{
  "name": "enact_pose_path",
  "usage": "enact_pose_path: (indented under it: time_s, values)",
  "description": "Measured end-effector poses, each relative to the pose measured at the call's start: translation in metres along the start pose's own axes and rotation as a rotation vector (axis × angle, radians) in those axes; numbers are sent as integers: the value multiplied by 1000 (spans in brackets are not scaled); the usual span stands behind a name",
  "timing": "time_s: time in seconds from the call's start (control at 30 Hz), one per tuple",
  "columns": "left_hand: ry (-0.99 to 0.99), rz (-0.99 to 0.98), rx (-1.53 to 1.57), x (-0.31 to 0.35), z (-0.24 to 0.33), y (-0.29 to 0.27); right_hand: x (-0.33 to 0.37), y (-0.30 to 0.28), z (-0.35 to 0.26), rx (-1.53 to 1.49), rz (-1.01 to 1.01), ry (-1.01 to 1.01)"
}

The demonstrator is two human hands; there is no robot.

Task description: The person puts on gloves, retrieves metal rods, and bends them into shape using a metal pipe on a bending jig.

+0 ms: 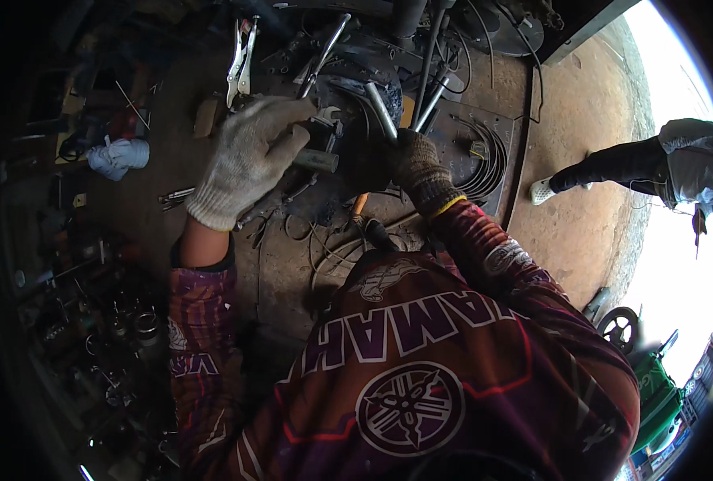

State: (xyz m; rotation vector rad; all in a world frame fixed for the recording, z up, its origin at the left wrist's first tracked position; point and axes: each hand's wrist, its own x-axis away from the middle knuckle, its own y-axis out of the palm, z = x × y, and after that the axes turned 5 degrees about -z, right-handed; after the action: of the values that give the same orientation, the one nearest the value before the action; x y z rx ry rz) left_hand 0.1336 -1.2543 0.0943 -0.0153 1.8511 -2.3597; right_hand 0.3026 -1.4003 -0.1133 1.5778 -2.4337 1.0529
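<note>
My left hand, in a pale knit glove, is held over the cluttered work area with thumb and fingers apart. A short grey metal pipe lies just under its thumb; whether the palm touches it is hidden. Beyond the fingertips is a metal piece with a wrench-like jaw. My right hand, in a darker glove with a yellow cuff edge, is closed around the lower end of a shiny metal tube. A second tube slants away from the same hand; its near end is hidden.
Locking pliers stand beyond my left hand. A coil of dark cable lies right of my right hand, and an orange-handled tool lies nearer me. A bundled cloth is at left. Another person stands at the right.
</note>
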Motion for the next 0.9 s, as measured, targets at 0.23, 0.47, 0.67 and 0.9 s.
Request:
enact_pose_path:
  time_s: [0.23,0.47,0.67,0.9]
  values:
    - [-388,298,455,33,83,38,-1,-6,8,-705,-204,127]
    - [-375,165,521,21,112,80,5,-37,-4,-905,-425,154]
    - [-563,330,939,25,105,119,7,-36,0,-1124,-552,90]
    - [-691,356,962,27,103,113,37,-35,5,-1048,-449,-32]
